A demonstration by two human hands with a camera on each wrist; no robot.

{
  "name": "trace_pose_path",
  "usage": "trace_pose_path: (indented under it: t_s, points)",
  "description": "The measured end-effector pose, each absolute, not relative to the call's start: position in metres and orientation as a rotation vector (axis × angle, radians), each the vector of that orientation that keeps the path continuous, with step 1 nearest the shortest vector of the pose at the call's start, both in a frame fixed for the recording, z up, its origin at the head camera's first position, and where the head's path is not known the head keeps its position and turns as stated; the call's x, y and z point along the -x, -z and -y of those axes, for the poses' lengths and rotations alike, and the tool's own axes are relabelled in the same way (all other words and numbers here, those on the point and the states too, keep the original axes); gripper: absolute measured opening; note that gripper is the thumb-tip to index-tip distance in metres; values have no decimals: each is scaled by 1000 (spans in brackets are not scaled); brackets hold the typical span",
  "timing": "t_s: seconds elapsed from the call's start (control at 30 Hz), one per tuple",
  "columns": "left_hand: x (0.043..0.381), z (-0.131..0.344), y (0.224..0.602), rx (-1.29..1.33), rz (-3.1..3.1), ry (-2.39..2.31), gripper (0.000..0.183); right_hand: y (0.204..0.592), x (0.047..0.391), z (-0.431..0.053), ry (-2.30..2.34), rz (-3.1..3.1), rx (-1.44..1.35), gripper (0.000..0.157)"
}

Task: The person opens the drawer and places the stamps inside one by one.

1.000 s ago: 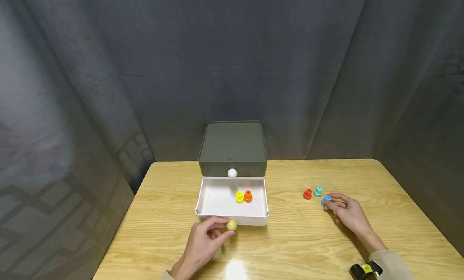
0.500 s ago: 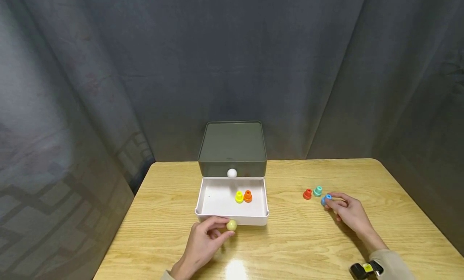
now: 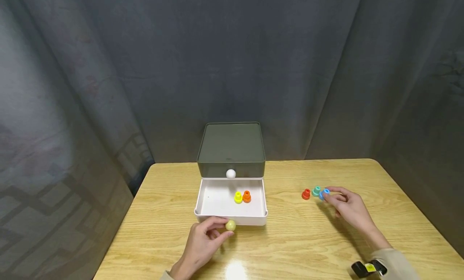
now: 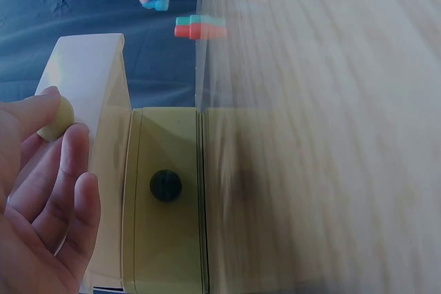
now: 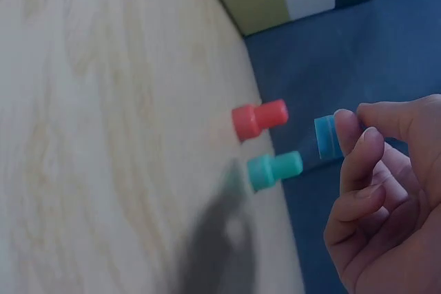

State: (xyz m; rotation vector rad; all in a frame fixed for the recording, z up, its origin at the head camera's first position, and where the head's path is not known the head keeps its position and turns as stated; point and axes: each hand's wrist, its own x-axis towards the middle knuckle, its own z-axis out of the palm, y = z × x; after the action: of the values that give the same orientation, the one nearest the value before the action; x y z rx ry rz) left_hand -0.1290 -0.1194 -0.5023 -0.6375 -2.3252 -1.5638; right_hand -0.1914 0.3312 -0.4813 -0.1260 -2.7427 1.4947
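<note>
My left hand (image 3: 201,243) pinches the pale yellow round knob (image 3: 230,225) of a white drawer (image 3: 215,205), which stands pulled out. In that drawer sit a yellow stepped peg (image 3: 238,198) and an orange stepped peg (image 3: 247,197), side by side. Over on the right, my right hand (image 3: 352,210) pinches a blue stepped peg (image 3: 324,194) between thumb and fingers; in the right wrist view it is raised off the table. Close by, a teal peg (image 5: 273,170) and a red peg (image 5: 258,119) stand upright on the table.
The drawer belongs to a small cabinet with a dark grey top (image 3: 232,143) and a white knob (image 3: 230,174) above. Below it, the left wrist view shows a closed yellowish drawer (image 4: 165,239) with a black knob (image 4: 165,185). A dark curtain (image 3: 232,70) hangs behind the wooden table (image 3: 163,199).
The right hand has lifted the blue peg from the table, up and slightly toward the teal peg. The left hand keeps its hold on the knob; the drawer stays out.
</note>
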Motion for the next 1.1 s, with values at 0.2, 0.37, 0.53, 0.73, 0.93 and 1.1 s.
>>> trace_pose_path:
  t_s: [0.2,0.37,0.53,0.73,0.93,1.1]
  points:
    - [129,120,502,631,2334,1561,29,460,188,-315,-1500,2750,52,60]
    - [129,119,503,623,2340,1557,29,442,188,-299,-1496,2763,-36,57]
    - [130,120,502,618,2343,1552,30,425,188,-282,-1465,2776,-118,54]
    - [130,119,502,619,2344,1541,30,410,188,-259,-1464,2754,-188,45]
    - [130,120,501,614,2347,1543,30,403,191,-240,-1474,2738,-228,36]
    - [130,120,502,610,2349,1547,29,399,192,-225,-1467,2737,-282,29]
